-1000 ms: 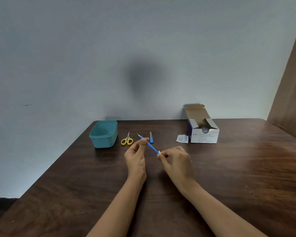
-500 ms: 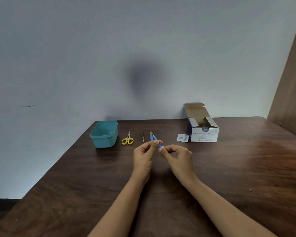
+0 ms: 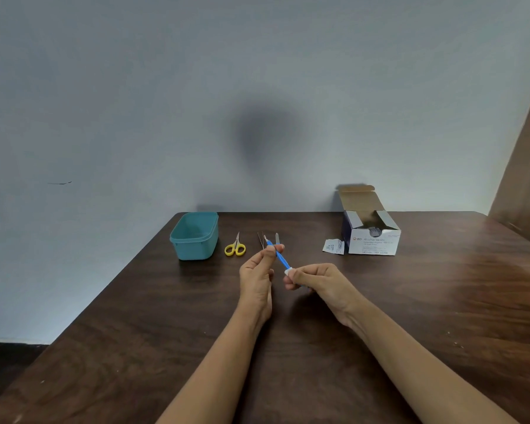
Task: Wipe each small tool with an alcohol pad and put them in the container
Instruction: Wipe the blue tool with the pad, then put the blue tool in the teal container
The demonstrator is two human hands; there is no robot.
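Left hand point(image 3: 255, 272) pinches blue tool point(image 3: 278, 257) near its metal tip; right hand point(image 3: 320, 280) pinches white pad point(image 3: 288, 271) round the tool's lower end, above the bench point(image 3: 441, 301). Behind: teal container point(image 3: 194, 235), yellow scissors point(image 3: 235, 246), tweezers point(image 3: 260, 239), another small tool point(image 3: 277, 239), torn wrapper point(image 3: 333, 246), open swab box point(image 3: 371, 234).

**Camera inventory: one view logged**

Item 1, head camera. Wide-angle, worn at head height. I see it facing forward and down across the table point(image 3: 410, 316) to the wall point(image 3: 135, 87) at 12 o'clock. The left hand point(image 3: 256, 276) and right hand point(image 3: 322, 280) reach in from 6 o'clock, close to the lens, just below centre. The table's far edge sits mid-frame.
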